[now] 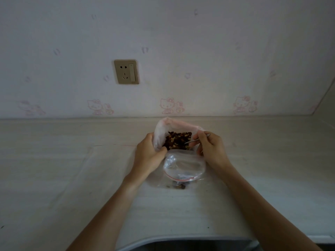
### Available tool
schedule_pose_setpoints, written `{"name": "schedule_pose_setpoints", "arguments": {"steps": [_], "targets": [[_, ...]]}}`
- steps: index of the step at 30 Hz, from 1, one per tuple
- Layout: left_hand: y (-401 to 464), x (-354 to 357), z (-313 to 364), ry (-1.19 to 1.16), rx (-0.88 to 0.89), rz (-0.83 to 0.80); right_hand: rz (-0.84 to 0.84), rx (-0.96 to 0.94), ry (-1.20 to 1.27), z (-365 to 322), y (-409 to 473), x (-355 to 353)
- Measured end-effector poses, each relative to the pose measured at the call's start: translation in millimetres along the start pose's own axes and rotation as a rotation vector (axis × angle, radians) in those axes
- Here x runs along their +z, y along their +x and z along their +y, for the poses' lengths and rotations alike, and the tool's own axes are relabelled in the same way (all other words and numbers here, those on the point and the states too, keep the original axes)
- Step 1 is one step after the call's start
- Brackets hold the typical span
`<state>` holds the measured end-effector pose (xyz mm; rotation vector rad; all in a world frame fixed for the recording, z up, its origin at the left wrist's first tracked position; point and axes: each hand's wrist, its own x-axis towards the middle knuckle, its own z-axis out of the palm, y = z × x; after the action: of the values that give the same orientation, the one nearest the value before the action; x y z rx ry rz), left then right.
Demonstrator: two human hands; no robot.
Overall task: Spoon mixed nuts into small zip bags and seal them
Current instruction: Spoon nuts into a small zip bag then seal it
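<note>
A: Start on the left. Why is your left hand (147, 153) curled round the near left edge of the big nut bag (164, 132)?

B: You grip it there to keep the mouth propped wide, so the mixed nuts (178, 140) stay exposed and the bag doesn't slump on the counter (54, 160).

A: And the small zip bag (184, 169) just in front of it?

B: You've set it touching the big bag, its red zip line facing you, so each scoop travels almost nowhere. A few nuts already sit at its near end; I'd judge it barely started.

A: Now the right side.

B: Your right hand (211, 148) pinches the spoon (193, 141) by its handle, the tip dipped into the nuts from the right edge. Whether the bowl is loaded, I cannot tell; it's buried.

A: Risk?

B: The small bag lies flat, so you'll likely need to lift its mouth before tipping.
</note>
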<state>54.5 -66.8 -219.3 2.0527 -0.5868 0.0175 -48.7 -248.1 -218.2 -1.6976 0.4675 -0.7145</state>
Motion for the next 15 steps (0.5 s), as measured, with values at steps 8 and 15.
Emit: {"name": "schedule_pose_setpoints", "arguments": {"steps": [8, 15], "targets": [[2.0, 2.6, -2.3, -0.269, -0.010, 0.023, 0.000, 0.148, 0.120, 3.1, 1.7, -2.1], [2.7, 2.9, -5.1, -0.423, -0.074, 0.041, 0.047, 0.241, 0.261, 0.9, 1.4, -5.7]]}}
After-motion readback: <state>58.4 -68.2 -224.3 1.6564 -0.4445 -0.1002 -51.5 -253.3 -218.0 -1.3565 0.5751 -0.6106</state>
